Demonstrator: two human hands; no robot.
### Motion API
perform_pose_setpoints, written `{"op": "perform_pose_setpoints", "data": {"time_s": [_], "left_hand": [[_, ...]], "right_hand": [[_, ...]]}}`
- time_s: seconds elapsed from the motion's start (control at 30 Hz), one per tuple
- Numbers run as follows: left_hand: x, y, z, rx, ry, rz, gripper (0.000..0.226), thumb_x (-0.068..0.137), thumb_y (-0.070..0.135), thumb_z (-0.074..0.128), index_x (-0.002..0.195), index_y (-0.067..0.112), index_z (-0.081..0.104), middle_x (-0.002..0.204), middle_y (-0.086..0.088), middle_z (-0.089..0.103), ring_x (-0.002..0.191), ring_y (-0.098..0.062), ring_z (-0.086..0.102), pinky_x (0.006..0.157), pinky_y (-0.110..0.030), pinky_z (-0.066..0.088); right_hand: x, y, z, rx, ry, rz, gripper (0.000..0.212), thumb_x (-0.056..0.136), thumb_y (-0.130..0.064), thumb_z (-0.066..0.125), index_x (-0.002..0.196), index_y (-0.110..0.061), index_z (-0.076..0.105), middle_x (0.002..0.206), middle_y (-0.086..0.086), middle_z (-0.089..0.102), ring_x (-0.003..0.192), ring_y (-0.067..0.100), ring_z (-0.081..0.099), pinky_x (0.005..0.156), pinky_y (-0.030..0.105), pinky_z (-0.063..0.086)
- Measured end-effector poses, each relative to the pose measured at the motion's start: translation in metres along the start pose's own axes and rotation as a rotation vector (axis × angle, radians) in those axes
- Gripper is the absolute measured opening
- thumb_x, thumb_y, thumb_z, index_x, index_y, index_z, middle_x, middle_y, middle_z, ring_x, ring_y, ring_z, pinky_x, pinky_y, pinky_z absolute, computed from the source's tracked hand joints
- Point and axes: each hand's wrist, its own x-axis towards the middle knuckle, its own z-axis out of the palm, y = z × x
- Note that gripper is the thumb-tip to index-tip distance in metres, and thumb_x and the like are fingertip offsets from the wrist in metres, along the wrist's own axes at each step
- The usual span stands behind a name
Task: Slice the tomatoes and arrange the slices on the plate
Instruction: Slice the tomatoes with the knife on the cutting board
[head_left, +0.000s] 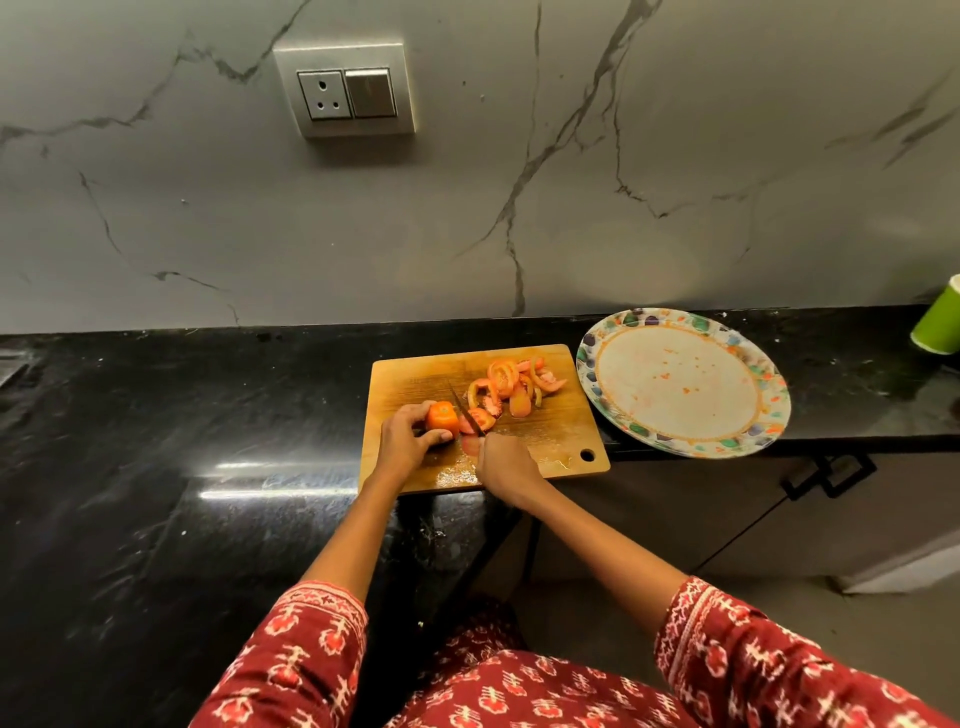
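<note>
Nearest, the right hand (501, 465) is curling around the handle of a knife (466, 410), the handle itself hidden inside the fist. Just left, the left hand (404, 441) is gripping the uncut part of a tomato (443, 419), fingers wrapped over it, on the cutting board (550, 441). The blade is sitting against the cut face, so slicing looks partway through. Farther back, a pile of slices (511, 384) is lying on the board. To the right, the plate (675, 441) is holding only juice smears, so arranging appears not yet begun. A green cup (940, 325) is being cut off at the frame edge.
</note>
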Motion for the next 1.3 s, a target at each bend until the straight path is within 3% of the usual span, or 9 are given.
{"op": "perform_pose_setpoints", "data": {"time_s": [0.83,1.1,1.3], "left_hand": [[-0.003,0.001,0.002,0.036,0.044,-0.045,0.061,0.069,0.013,0.079,0.123,-0.001,0.055,0.119,-0.017,0.061,0.110,-0.025,0.056,0.088,-0.020,0.039],[-0.002,-0.002,0.001,0.028,0.038,-0.044,0.058,0.069,0.014,0.079,0.122,0.001,0.057,0.120,-0.015,0.061,0.111,-0.024,0.056,0.090,-0.021,0.040],[-0.005,0.003,0.003,0.006,0.067,-0.049,0.056,0.069,0.010,0.079,0.119,-0.002,0.058,0.118,-0.018,0.061,0.112,-0.025,0.055,0.084,-0.010,0.034]], "right_hand": [[-0.011,-0.024,-0.007,-0.071,0.018,0.028,0.025,0.098,-0.012,0.037,0.113,-0.001,0.055,0.118,0.019,0.057,0.111,0.035,0.052,0.074,0.034,0.037],[-0.007,-0.026,-0.001,-0.105,0.028,0.043,0.026,0.093,-0.003,0.040,0.114,0.000,0.057,0.115,0.018,0.060,0.108,0.033,0.056,0.072,0.032,0.038],[0.002,-0.033,-0.001,-0.085,0.047,0.011,0.025,0.097,-0.009,0.039,0.116,0.000,0.054,0.118,0.018,0.059,0.110,0.034,0.055,0.080,0.036,0.043]]}}
